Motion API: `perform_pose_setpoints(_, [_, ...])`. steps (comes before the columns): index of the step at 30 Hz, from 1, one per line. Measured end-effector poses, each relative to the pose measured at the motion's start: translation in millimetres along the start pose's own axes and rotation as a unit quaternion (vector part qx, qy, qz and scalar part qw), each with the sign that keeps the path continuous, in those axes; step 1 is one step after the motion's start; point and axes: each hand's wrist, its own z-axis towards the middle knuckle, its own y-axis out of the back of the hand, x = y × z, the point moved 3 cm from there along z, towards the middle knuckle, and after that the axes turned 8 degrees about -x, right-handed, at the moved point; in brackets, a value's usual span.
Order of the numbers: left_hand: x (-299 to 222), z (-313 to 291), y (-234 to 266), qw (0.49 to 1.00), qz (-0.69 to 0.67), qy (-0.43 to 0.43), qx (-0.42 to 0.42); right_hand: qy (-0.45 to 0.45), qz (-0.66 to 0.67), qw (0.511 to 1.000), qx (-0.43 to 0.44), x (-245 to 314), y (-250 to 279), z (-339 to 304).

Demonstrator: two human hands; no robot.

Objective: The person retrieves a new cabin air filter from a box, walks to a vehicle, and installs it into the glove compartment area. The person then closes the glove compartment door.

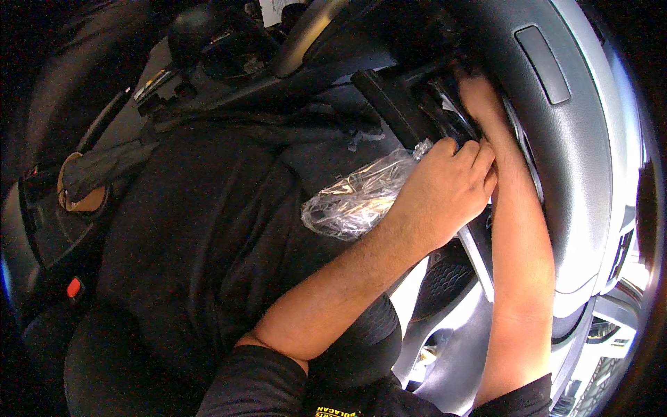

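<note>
My left hand (pixel 455 184) is closed, its fingers curled together against the inner side of my right forearm. What it pinches, if anything, is hidden. A crumpled clear plastic bag (pixel 358 198) lies beside it, one bunched end reaching up to its knuckles. My right hand (pixel 478 94) reaches past it into a dark gap beside a black padded panel (pixel 556 160). Its fingers are lost in shadow and slightly blurred. Next to both hands is a dark stitched bar-like part (pixel 392 108). A pale strip (pixel 476 260) runs below my left hand.
This is a car interior. A black seat (pixel 201 229) fills the left middle. Farther left are a red buckle button (pixel 74 288) and a round cup holder with dark cloth (pixel 104 170) over it. A curved trim piece (pixel 306 42) rises at the top.
</note>
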Motion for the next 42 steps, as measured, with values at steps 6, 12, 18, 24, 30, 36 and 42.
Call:
perform_pose_setpoints(6, [-3, 1, -4, 1.0, -0.007, -0.001, -0.013, 0.094, -0.111, 0.989, -0.026, -12, -8, 7])
perform_pose_setpoints(12, [0, 0, -1, 1.0, 0.007, -0.003, -0.009, 0.172, -0.278, 0.945, 0.033, 0, -13, 10])
perform_pose_setpoints(18, [-5, 2, -1, 0.998, -0.058, -0.002, -0.014, 0.203, -0.145, 0.968, -0.028, -49, -16, 22])
perform_pose_setpoints(24, [-12, 11, 15, 0.991, -0.087, -0.076, 0.072, 0.119, 0.213, 0.961, -0.133, -10, 70, -152])
perform_pose_setpoints(30, [9, 21, 100, 0.953, -0.262, 0.04, 0.147, 0.139, 0.555, 0.82, -0.001, -78, 122, -342])
perform_pose_setpoints(36, [-116, -1, 34, 0.758, -0.584, 0.082, 0.277, -0.124, 0.713, 0.69, 0.027, -84, 57, -410])
perform_pose_setpoints(42, [-166, -46, 23, 0.744, -0.504, -0.084, 0.431, -0.356, 0.755, 0.547, -0.065, -184, -5, -477])
